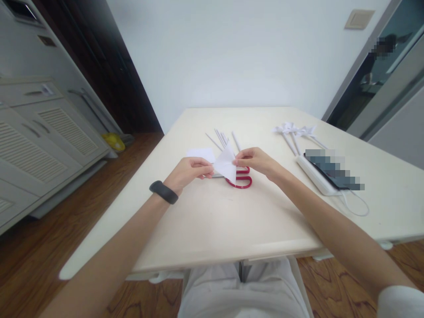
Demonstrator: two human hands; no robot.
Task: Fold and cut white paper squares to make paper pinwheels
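Note:
My left hand (pixel 188 171) and my right hand (pixel 253 160) both pinch a folded white paper piece (pixel 225 164), holding it just above the cream table (pixel 215 221). The left fingers grip its left corner, the right fingers its right edge. Red-handled scissors (pixel 241 181) lie on the table right under the paper, partly hidden by it. A black band (pixel 163 192) sits on my left wrist.
Several white sticks (pixel 221 138) lie behind the hands beside a flat white sheet (pixel 200 153). Finished white paper pinwheels on sticks (pixel 293 130) lie at the right. Beside them are a white block with a dark device (pixel 318 174) and a cable (pixel 356 205). Cabinets (pixel 39 137) stand left.

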